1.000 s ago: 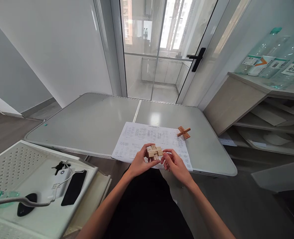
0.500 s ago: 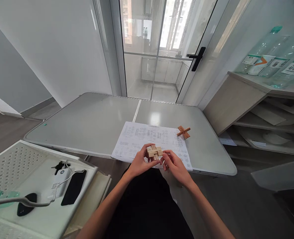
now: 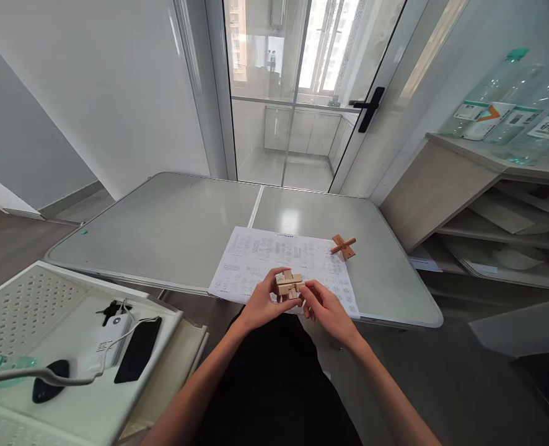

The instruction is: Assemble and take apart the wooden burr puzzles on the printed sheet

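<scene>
I see the left hand (image 3: 260, 303) gripping one wooden puzzle (image 3: 287, 287); the right hand (image 3: 325, 308) touches it, grip unclear. They block part of one paper (image 3: 274, 249), near one cross (image 3: 343, 246).

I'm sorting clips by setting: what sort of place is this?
Likely a room in a home or small office: a grey, round-cornered table, a metal-framed glass door before pale cupboards, and clear plastic bottles on a grey-brown shelf unit.
</scene>
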`<action>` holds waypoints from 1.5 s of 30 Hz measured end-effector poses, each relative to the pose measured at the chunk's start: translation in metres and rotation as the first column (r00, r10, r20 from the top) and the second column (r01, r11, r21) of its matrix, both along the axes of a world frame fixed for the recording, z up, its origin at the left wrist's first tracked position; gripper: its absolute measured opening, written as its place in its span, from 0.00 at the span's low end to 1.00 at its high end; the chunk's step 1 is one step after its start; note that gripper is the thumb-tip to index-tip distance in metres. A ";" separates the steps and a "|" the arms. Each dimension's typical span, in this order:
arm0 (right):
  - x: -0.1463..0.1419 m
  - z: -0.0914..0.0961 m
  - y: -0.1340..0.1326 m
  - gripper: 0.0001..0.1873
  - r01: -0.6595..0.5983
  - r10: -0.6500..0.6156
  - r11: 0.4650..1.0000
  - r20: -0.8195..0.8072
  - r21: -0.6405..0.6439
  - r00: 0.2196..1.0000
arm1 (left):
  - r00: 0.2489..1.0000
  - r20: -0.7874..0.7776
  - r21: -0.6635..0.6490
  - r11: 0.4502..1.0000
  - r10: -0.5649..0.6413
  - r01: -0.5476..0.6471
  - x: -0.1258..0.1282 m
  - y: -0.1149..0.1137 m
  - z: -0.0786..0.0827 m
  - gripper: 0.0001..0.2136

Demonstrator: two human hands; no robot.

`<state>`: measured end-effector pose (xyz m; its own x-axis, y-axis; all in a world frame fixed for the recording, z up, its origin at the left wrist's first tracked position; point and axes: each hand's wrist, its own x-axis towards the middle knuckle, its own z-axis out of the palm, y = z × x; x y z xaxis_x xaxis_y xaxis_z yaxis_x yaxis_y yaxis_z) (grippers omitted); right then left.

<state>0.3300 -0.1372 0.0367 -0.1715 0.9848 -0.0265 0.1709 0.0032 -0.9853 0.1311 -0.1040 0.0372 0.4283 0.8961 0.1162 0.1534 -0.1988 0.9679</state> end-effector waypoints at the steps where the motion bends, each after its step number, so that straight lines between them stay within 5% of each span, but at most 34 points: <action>1: 0.000 0.001 0.000 0.26 -0.003 0.003 1.000 0.013 0.004 1.000 | 1.000 -0.005 0.003 1.000 0.004 -0.004 0.000 0.000 0.000 0.31; 20: 0.004 0.005 -0.004 0.18 -0.007 0.006 0.995 0.009 0.104 1.000 | 0.997 -0.074 0.081 0.997 0.012 -0.006 -0.001 0.001 0.002 0.30; 28: 0.006 0.006 -0.001 0.22 -0.036 0.036 0.999 -0.039 0.007 0.999 | 0.985 -0.150 0.194 0.979 0.089 -0.058 0.001 -0.001 -0.006 0.30; 35: 0.006 0.003 -0.001 0.20 -0.045 0.044 0.999 -0.154 -0.005 0.987 | 0.987 -0.139 0.171 0.984 0.080 -0.055 0.000 -0.001 -0.006 0.29; 45: 0.005 0.003 -0.007 0.19 0.011 -0.006 0.998 -0.082 0.060 0.997 | 0.988 -0.152 0.094 0.996 0.022 -0.008 0.000 0.002 0.001 0.28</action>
<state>0.3346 -0.1442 0.0393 -0.1625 0.9856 0.0469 0.0898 0.0621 -0.9940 0.1311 -0.1022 0.0380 0.4339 0.8910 0.1334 0.3012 -0.2830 0.9106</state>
